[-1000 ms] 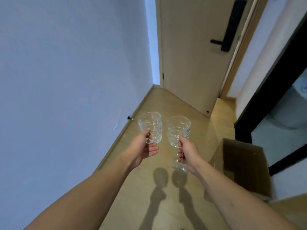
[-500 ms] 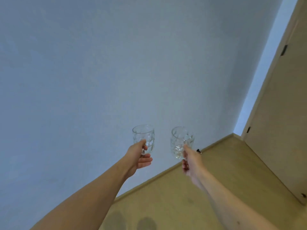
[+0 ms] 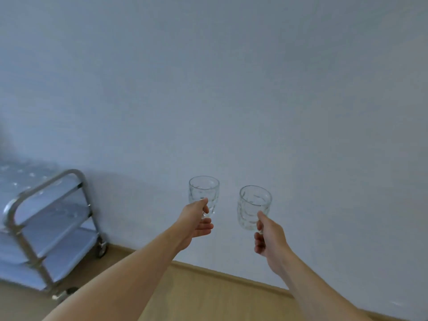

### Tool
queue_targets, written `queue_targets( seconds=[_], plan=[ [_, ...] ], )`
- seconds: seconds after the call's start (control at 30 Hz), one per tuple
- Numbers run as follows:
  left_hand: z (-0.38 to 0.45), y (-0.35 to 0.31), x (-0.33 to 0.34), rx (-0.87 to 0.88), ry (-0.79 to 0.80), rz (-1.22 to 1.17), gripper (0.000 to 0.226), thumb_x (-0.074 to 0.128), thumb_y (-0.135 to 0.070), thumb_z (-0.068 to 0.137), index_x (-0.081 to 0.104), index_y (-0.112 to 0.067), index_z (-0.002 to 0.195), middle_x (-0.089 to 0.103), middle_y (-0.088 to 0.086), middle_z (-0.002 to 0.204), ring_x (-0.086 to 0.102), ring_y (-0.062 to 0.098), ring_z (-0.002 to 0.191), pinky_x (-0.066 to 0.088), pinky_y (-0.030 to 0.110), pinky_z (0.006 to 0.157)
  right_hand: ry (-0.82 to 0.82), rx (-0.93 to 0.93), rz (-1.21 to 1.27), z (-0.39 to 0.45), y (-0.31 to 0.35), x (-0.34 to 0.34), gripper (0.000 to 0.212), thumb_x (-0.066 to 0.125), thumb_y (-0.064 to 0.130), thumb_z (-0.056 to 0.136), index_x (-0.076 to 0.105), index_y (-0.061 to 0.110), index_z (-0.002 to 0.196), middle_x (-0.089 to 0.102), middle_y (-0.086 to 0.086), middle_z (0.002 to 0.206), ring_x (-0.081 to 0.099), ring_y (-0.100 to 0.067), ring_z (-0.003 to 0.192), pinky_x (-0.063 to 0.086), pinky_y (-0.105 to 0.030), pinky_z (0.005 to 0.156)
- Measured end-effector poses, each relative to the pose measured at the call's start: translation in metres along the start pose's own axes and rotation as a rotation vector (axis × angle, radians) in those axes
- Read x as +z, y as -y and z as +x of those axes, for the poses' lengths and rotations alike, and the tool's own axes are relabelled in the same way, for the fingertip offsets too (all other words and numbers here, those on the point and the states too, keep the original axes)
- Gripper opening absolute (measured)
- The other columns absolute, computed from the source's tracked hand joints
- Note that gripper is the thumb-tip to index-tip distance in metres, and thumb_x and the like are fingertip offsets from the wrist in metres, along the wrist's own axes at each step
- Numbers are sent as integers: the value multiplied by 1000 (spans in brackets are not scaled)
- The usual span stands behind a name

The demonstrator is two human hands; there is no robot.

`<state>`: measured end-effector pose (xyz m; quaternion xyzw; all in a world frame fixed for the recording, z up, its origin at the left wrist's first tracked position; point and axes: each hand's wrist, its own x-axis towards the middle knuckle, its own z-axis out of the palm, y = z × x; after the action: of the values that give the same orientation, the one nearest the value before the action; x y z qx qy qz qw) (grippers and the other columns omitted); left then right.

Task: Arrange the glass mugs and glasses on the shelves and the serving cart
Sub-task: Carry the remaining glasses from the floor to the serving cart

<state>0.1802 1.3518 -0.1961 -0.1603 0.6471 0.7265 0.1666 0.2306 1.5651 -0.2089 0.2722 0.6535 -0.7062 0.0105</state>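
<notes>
Two clear patterned stemmed glasses are held out in front of me, upright, against a plain pale wall. My left hand [image 3: 196, 220] grips the stem of the left glass [image 3: 203, 193], thumb on the bowl's lower part. My right hand [image 3: 268, 239] holds the right glass [image 3: 253, 206] by its stem, thumb against the bowl; the stem and foot are hidden in my fingers. A steel serving cart [image 3: 49, 222] with three white tiers stands at the far left against the wall, with several glass items on its top tier, blurred.
Light wooden floor [image 3: 208, 295] runs along the bottom, meeting the wall [image 3: 231, 89] at a wooden skirting board [image 3: 231, 278]. The cart's wheels [image 3: 102, 245] rest on the floor near the wall.
The view has swung left: the door and cardboard box have left the frame and the serving cart has come into view. Both hands still hold their glasses, side by side.
</notes>
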Motion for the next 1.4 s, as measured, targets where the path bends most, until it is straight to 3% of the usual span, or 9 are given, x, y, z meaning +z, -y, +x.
queue_targets(
  seconds=[0.2, 0.3, 0.47, 0.6, 0.87, 1.07, 1.2, 1.4],
  plan=[
    [-11, -7, -119, -34, -285, -129, 31, 56, -39, 98, 56, -11, 86, 63, 16, 80, 66, 29, 68, 60, 40, 73, 279, 4, -141, -1, -3, 135, 36, 56, 45, 96, 45, 19, 73, 42, 0, 56, 34, -17, 48, 35, -27, 48],
    [-20, -10, -170, -15, -419, -195, 30, 55, -38, 98, 57, -10, 87, 64, 17, 80, 67, 29, 68, 60, 36, 65, 398, 6, -203, -1, -4, 196, 35, 56, 44, 94, 44, 19, 72, 42, 0, 57, 33, -16, 47, 35, -27, 47],
    [-22, -15, -251, 14, -608, -260, 37, 58, -43, 98, 63, -7, 96, 70, 20, 93, 72, 32, 77, 64, 42, 73, 591, 9, -255, -1, -6, 292, 37, 55, 43, 97, 43, 19, 72, 41, 0, 54, 32, -16, 46, 35, -28, 48],
    [-10, -25, -305, 22, -695, -353, 38, 60, -44, 97, 64, -6, 102, 71, 23, 95, 73, 34, 80, 60, 35, 58, 717, 9, -295, 2, -5, 359, 39, 53, 41, 99, 40, 18, 71, 38, 0, 53, 29, -15, 45, 32, -30, 49],
    [5, -38, -386, 32, -885, -416, 37, 59, -46, 96, 61, -8, 95, 71, 21, 86, 73, 34, 70, 61, 39, 64, 903, 23, -361, 20, -8, 481, 41, 55, 43, 99, 44, 19, 68, 37, 2, 49, 30, -14, 39, 31, -25, 43],
    [2, -35, -430, 33, -965, -490, 36, 60, -44, 96, 60, -9, 92, 69, 19, 78, 71, 30, 57, 59, 36, 57, 1024, 69, -396, 13, -24, 549, 42, 54, 45, 99, 42, 22, 67, 35, 2, 52, 28, -13, 41, 27, -26, 43],
    [-3, -32, -465, 36, -999, -531, 39, 58, -48, 97, 58, -11, 89, 67, 18, 81, 69, 31, 67, 61, 38, 65, 1081, 60, -439, -1, -36, 588, 42, 52, 48, 100, 44, 23, 67, 38, 2, 53, 32, -13, 44, 31, -27, 45],
    [-14, -30, -528, 47, -1020, -591, 38, 56, -47, 99, 59, -10, 89, 65, 19, 83, 69, 32, 70, 61, 38, 66, 1145, 23, -472, -33, -50, 648, 41, 50, 48, 101, 45, 23, 69, 38, 4, 52, 33, -12, 44, 32, -26, 46]
  ],
)
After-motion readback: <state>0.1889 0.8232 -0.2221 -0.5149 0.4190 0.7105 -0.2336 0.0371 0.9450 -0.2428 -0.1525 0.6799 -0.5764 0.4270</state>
